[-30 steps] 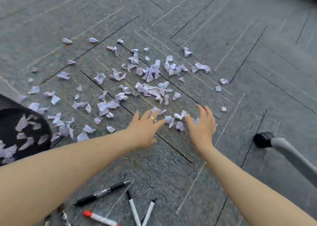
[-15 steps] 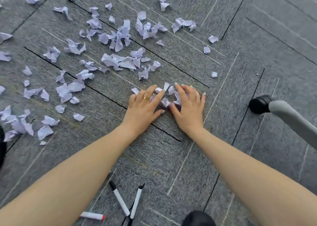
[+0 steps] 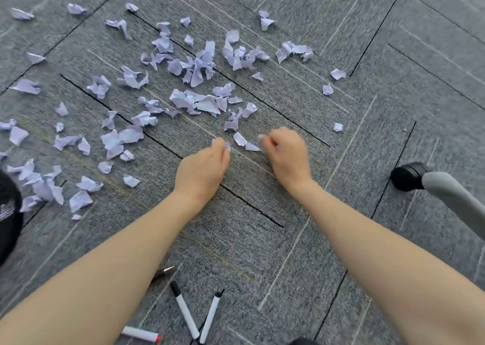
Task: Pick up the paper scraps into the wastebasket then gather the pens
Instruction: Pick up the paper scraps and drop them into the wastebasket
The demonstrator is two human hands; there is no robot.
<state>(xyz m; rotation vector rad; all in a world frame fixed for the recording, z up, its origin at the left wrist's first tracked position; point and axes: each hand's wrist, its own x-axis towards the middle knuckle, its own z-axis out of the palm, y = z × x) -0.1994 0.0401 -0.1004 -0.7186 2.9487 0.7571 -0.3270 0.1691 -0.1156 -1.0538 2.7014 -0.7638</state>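
On the carpet (image 3: 262, 239), both hands' fingers (image 3: 225, 145) pinch paper scraps (image 3: 194, 103).

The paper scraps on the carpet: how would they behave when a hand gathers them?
The paper scraps look crumpled and thin, so probably light and floppy. Being many and small, some may slip out of the left hand or right hand. The carpet looks rough, so they likely drag rather than slide.

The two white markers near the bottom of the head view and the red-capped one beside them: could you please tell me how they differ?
1. The two white markers have black caps; the red-capped marker has a red one.
2. The white pair lie steeply, forming a V that meets at the bottom; the red-capped marker lies nearly level.
3. The pair show in full; the left arm hides part of the red-capped one.

All have white barrels and lie untouched on the carpet.
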